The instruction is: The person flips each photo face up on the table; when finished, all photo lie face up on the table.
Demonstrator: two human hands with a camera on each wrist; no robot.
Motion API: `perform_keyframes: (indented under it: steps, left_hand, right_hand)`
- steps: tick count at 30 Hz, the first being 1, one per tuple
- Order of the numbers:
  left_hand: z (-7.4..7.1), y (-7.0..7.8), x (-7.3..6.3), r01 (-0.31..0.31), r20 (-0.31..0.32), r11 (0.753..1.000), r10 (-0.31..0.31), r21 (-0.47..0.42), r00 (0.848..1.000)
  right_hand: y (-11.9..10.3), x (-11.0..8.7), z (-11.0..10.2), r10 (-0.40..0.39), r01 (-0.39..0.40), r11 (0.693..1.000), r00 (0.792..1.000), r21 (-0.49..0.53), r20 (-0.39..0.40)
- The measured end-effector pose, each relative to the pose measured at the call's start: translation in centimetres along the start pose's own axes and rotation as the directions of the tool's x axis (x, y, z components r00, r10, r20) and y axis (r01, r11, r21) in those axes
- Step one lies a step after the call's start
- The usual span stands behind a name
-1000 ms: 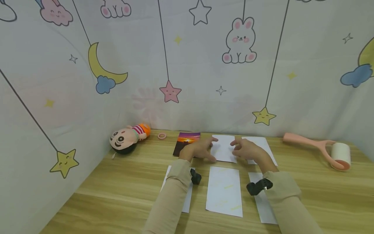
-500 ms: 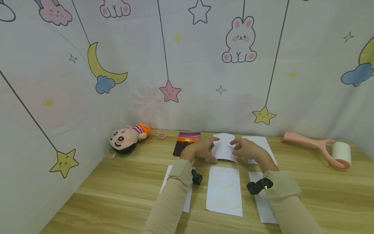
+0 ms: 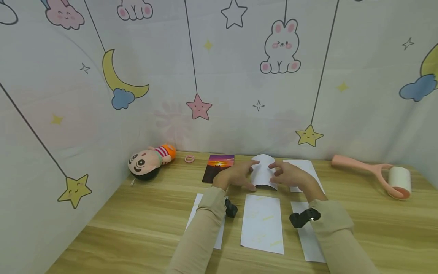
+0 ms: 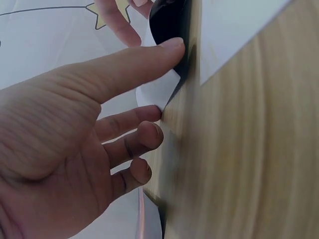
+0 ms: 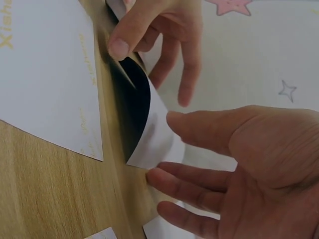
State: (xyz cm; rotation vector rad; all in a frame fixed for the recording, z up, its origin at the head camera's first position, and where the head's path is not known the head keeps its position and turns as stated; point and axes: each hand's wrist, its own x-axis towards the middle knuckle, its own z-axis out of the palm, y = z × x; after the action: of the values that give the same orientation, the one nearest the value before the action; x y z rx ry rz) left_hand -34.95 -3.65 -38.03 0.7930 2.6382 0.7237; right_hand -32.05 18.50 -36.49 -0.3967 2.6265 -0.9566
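Note:
Between my two hands in the head view, a photo print (image 3: 263, 171) bows up into an arch, white back on top. Its dark picture side (image 5: 134, 107) shows underneath in the right wrist view. My left hand (image 3: 237, 177) touches the left edge, thumb tip (image 4: 172, 47) over the near side and index fingertip at the corner. Along the right edge, the fingers of my right hand (image 3: 292, 177) press with a loose curve. To the left, partly behind my left hand, a sunset photo (image 3: 217, 165) lies face up. A white-backed print (image 3: 304, 167) lies under my right forearm side.
Nearer me, three white-backed prints lie in a row: a left one (image 3: 220, 232), a middle one (image 3: 262, 224) and a right one (image 3: 313, 243). A plush doll (image 3: 150, 161) and a pink ring (image 3: 189, 159) lie back left, a pink-handled lint roller (image 3: 373, 171) back right.
The print between my hands has gone from nearly flat to strongly arched. My left hand has edged slightly right, narrowing the gap to my right hand.

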Motion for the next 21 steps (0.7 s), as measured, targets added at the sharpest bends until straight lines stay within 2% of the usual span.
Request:
perform_keyframes:
  steps: [21]
  left_hand:
    - [-0.3,-0.6,-0.24,-0.052,-0.008,0.996,0.051,-0.069,0.999]
  right_hand:
    - [0.23,0.04,-0.01,-0.044,0.043,0.999,0.999,0.017,0.028]
